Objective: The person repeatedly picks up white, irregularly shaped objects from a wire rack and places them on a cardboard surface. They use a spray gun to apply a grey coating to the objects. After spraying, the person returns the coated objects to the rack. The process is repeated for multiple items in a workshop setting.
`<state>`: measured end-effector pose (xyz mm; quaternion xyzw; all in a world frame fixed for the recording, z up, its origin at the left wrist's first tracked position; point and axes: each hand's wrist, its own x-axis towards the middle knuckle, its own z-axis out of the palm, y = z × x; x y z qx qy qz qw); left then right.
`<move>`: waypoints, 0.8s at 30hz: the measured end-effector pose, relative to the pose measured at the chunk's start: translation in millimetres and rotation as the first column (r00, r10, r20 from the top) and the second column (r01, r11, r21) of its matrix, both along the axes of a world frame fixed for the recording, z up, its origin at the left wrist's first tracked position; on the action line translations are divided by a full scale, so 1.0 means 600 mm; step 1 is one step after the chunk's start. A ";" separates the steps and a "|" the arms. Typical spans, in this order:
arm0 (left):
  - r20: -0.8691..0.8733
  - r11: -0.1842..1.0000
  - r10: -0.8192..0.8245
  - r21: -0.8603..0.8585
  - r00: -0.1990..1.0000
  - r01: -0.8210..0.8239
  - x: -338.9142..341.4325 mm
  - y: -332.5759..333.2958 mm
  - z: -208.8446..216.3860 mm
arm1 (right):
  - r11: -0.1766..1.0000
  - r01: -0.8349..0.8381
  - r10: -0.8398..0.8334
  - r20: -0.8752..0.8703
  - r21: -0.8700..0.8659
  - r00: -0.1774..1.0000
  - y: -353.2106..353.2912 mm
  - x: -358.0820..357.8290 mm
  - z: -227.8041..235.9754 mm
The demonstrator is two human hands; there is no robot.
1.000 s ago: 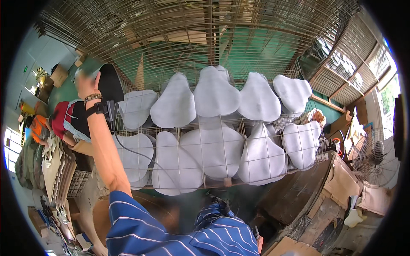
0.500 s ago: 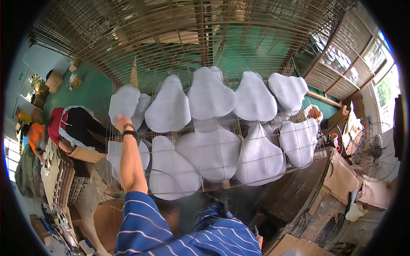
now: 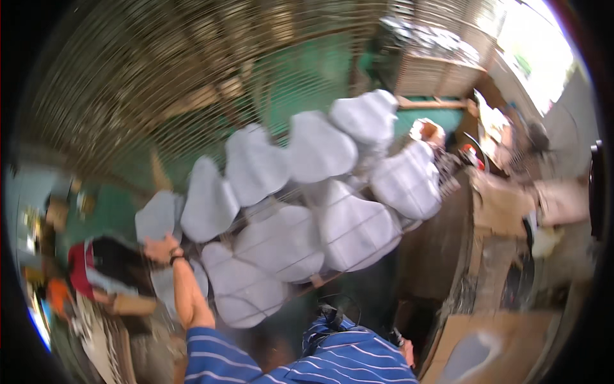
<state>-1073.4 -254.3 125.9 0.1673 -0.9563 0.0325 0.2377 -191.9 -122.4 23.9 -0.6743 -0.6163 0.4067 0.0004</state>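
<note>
On the long rack of thin brown wire (image 3: pixel 300 291), the pale-grey, rounded, sheet-like piece (image 3: pixel 155 217) sits at the far row's left end. The bare left hand (image 3: pixel 162 248) meets its near edge, grip too blurred to tell; light edge-only contact should spare its surface. The right hand (image 3: pixel 407 352), near, shows no readable grip.

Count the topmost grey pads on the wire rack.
10: five far-row pads, the leftmost pad at the left hand; five near-row pads. Others may be hidden underneath.
</note>
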 end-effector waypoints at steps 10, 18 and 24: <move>-0.287 0.907 -0.250 0.265 0.925 0.327 0.067 0.130 0.075 | 0.942 0.314 -0.327 -0.112 -0.120 0.938 -0.013 -0.036 0.150; -0.523 -0.145 -0.830 0.533 0.190 0.834 0.561 0.422 0.270 | 0.853 0.522 -0.521 -0.106 -0.018 0.847 -0.108 0.038 0.090; -0.323 -0.541 -0.834 0.638 -0.447 0.548 0.932 0.471 0.192 | 0.789 0.610 -0.614 -0.065 -0.079 0.786 -0.158 0.092 0.112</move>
